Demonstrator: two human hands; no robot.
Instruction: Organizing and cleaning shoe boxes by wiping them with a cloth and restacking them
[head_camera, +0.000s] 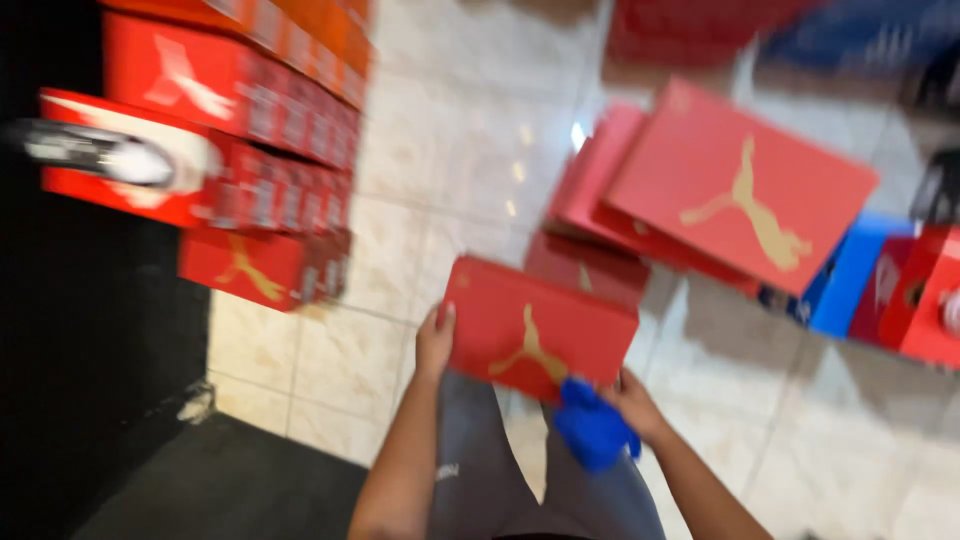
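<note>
Head view is smeared with motion, but I can make out both of my hands on a red shoebox (540, 328) with a gold leaping-animal mark on its lid, carried in front of my grey trousers (480, 470) above the pale tiled floor (440, 150). My left hand (434, 342) is clamped on the box's left end, thumb lying up along the edge. My right hand (630, 400) grips the near right corner from below and at the same time has a bright blue cloth (592, 428) bunched in its fingers, hanging just under the box. To my left, a stack of matching red shoeboxes (250, 150) stands against a dark wall, label ends facing right; one box shows a white patch I cannot read through the blur. Ahead and to the right, a loose pile of red shoeboxes (720, 190) lies tilted on the floor, with a blue box (850, 275) just beside it and more red boxes (925, 295) at the frame's right edge.
</note>
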